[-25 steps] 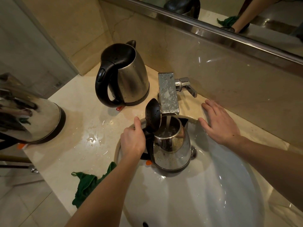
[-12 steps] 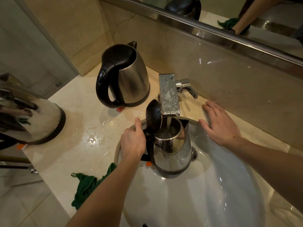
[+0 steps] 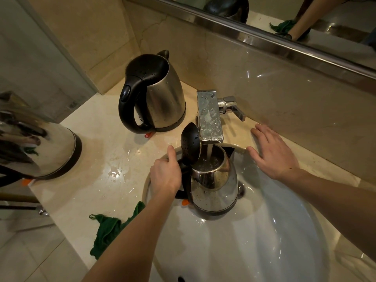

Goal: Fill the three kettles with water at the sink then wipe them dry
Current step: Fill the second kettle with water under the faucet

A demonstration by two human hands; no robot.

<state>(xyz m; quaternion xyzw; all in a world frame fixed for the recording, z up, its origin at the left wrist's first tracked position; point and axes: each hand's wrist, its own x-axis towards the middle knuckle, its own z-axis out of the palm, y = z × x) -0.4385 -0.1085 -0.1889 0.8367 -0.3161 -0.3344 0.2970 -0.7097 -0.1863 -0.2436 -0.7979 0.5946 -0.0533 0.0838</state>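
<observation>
A: Fill step. Where is the kettle (image 3: 215, 186)?

B: Upright in the sink (image 3: 244, 251), at the back of the bowl, with its mouth right under the tap (image 3: 209, 117). The lid (image 3: 190, 143) is tipped up on the handle side. The stream (image 3: 209, 149) drops straight into the opening.

A: Hands?

B: Left hand (image 3: 165, 176) is curled round the black handle, thumb up. The handle faces the person's left. Right hand (image 3: 272, 153) lies flat with fingers spread and holds nothing. It rests on the sink rim and worktop (image 3: 91, 159), to the right of the tap.

A: Contents?

B: The water surface is visible, churned, high in the neck. My estimate is close to full. Back kettle (image 3: 160, 96) stands on the worktop left of the tap, lid down and beaded with drops, contents hidden. Left kettle (image 3: 38, 147) is at the frame edge and shows only its flank, so its contents cannot be told.

A: What does the next move turn on?

B: Probably shutting off. The lever (image 3: 234, 107) sticks out of the tap's right side, long axis crosswise. It lies near the right hand's fingertips, ahead and slightly left. The right hand is nearer and free, and the left is occupied.

A: Wiping?

B: The cloth (image 3: 107, 231) is green and lies crumpled at the worktop's front edge, beside the left forearm. The kettle body is spotted with drops and looks not yet wiped.
</observation>
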